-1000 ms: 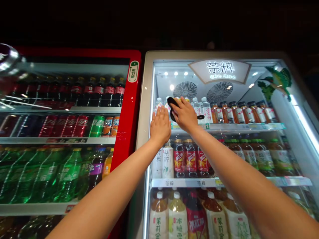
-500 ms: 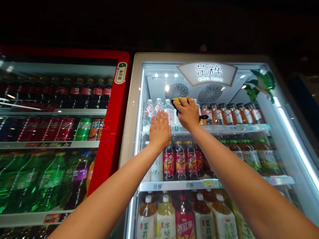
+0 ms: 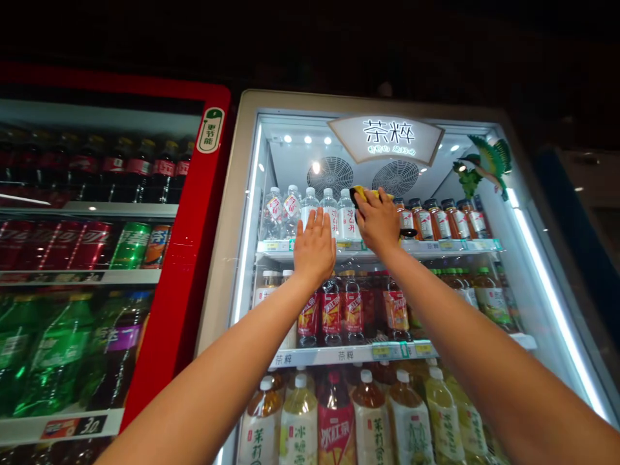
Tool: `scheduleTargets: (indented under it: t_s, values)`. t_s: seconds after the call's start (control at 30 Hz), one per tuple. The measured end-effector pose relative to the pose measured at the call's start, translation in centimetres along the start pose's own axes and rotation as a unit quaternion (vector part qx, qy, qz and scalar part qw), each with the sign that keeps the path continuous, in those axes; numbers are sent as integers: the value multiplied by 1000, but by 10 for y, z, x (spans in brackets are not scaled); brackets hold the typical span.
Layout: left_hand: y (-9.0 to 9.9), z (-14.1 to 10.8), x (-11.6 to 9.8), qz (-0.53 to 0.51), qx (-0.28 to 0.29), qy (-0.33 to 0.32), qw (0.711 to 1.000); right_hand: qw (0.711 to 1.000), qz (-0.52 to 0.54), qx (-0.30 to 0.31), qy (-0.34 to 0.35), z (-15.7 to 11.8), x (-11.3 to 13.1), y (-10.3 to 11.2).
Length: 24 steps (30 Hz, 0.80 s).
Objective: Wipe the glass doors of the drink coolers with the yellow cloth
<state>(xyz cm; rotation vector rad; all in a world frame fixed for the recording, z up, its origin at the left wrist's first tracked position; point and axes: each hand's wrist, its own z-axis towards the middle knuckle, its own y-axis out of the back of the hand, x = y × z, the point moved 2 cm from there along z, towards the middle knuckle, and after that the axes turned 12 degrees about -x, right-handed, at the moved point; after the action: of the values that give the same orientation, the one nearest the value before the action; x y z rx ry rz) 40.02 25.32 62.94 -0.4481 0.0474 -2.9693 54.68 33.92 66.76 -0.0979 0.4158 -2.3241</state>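
Reaching up with both arms toward a tall, pale-framed drinks fridge (image 3: 233,194) with a glass front. Grasping a bunched yellow-and-black cloth (image 3: 362,193) in the bent fingers of the right hand (image 3: 380,225), in front of the top shelf (image 3: 349,254), with a black loop (image 3: 408,232) poking out on the right. Holding the left hand (image 3: 314,250) open and empty just beside, a little lower, with fingers straight and pointing up; impossible to tell whether touching the glass. Behind the hands, to the left, clear plastic bottles (image 3: 292,210) with white caps; to the right, amber bottles (image 3: 440,223) with dark caps. Above, a lit fan-shaped sign (image 3: 387,140). At far left, a red-framed drinks fridge (image 3: 192,213).
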Motion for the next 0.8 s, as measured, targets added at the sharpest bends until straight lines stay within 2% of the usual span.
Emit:
scheduleTargets:
  t_s: [0.07,0.13,0.23,0.3,0.37,0.43,0.53,0.6,0.67,0.73,0.8]
  values:
    - [-4,3,-6,2,-7,1,1000,999,16,10,38,-9,12,0]
    - [-8,5,-14,2,-10,6,1000,995,32,26,88,-28,13,7]
    - [-12,7,-27,-7,-6,6,1000,992,29,36,117,-53,-14,26]
    - [-15,7,-35,-14,0,0,1000,995,13,25,98,-56,-43,36]
    - [-17,8,-40,-15,4,-4,1000,998,0,7,62,-46,-68,39]
    - [-19,8,-43,-9,6,-3,1000,1000,-7,-8,19,-28,-78,32]
    - [-21,11,-48,6,5,1,1000,1000,-11,-4,-16,-8,-66,19]
    - [-23,13,-53,14,4,6,1000,1000,-6,16,5,-8,-52,16]
    - [-25,16,-61,17,5,9,1000,998,8,37,52,-20,-45,20]
    - [-28,18,-71,17,4,6,1000,994,18,49,95,-37,-53,31]
    - [-31,20,-80,15,3,-3,1000,992,15,49,114,-48,-73,43]
